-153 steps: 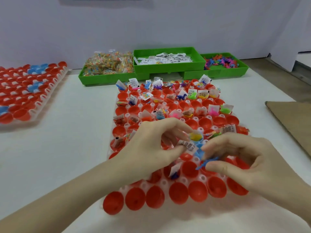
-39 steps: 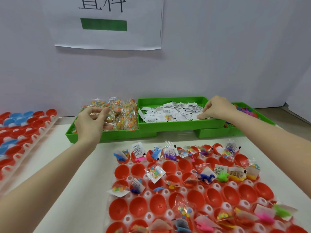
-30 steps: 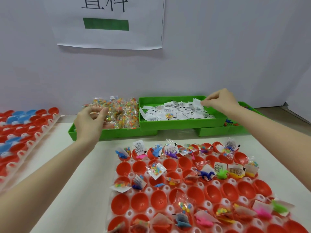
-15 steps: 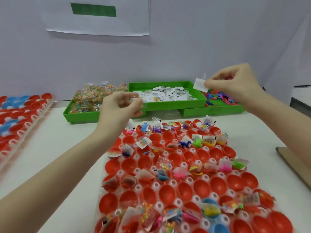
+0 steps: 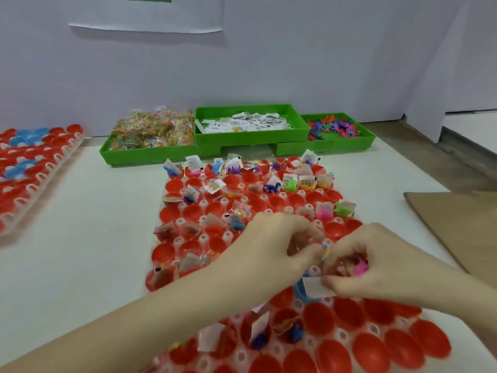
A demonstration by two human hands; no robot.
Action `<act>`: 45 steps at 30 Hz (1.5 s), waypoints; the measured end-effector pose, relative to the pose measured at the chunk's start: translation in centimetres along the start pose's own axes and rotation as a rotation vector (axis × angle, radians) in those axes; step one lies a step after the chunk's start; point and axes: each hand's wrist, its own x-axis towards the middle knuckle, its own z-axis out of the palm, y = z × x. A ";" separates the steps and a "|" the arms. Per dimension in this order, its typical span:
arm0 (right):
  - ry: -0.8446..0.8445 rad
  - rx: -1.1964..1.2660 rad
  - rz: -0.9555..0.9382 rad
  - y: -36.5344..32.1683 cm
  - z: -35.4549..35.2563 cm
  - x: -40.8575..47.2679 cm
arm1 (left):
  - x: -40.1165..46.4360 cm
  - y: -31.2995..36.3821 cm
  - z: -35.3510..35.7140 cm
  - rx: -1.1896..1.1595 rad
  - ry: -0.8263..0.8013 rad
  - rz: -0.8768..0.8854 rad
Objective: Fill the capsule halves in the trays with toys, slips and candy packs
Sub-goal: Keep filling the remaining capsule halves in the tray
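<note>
Both hands meet over the near middle of the capsule tray (image 5: 188, 239).

The left hand (image 5: 279, 249) pinches a candy pack (image 5: 324, 250) in a narrow grip; the right hand (image 5: 376, 267) holds a pink toy (image 5: 360, 269) and a white slip (image 5: 317, 288), above a blue capsule half (image 5: 300, 290) on the white bench (image 5: 80, 251).

Motion-blurred across the near rows of the capsule tray (image 5: 172, 278). Cut off at 9 o'clock: second tray (image 5: 40, 181); at 12 o'clock: wall sheet (image 5: 145, 20). Hidden under left hand (image 5: 277, 246) and right hand (image 5: 376, 265): capsule halves between them. Too small to read: slips (image 5: 247, 123).
</note>
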 end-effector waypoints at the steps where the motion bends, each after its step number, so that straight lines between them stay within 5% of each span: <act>1: 0.034 -0.040 0.009 0.0 0.3 -0.1 | -0.1 0.1 0.1 0.031 0.000 -0.009; 12: 0.290 0.015 -0.004 -0.1 1.5 -1.7 | -0.8 0.1 -0.6 0.056 0.002 -0.107; 18: 0.067 0.043 -0.031 -0.5 1.2 -2.9 | -1.5 0.6 -0.6 -0.031 -0.101 -0.087; 23: 0.132 -0.217 0.001 -0.9 2.3 -2.8 | -2.0 0.8 -0.3 0.068 -0.145 -0.060; 29: 0.321 0.147 0.042 -0.1 1.1 -4.0 | -2.2 1.1 0.4 0.179 -0.153 -0.043; 36: 0.263 0.435 -0.012 -0.7 2.3 -5.1 | -2.2 1.0 1.5 0.419 -0.173 0.035; 41: 0.394 0.231 -0.013 -1.2 3.4 -4.8 | -2.1 0.9 1.7 0.545 -0.197 0.098; 45: 0.409 0.170 -0.084 -1.3 3.1 -4.6 | -2.0 0.5 1.0 0.402 -0.247 0.046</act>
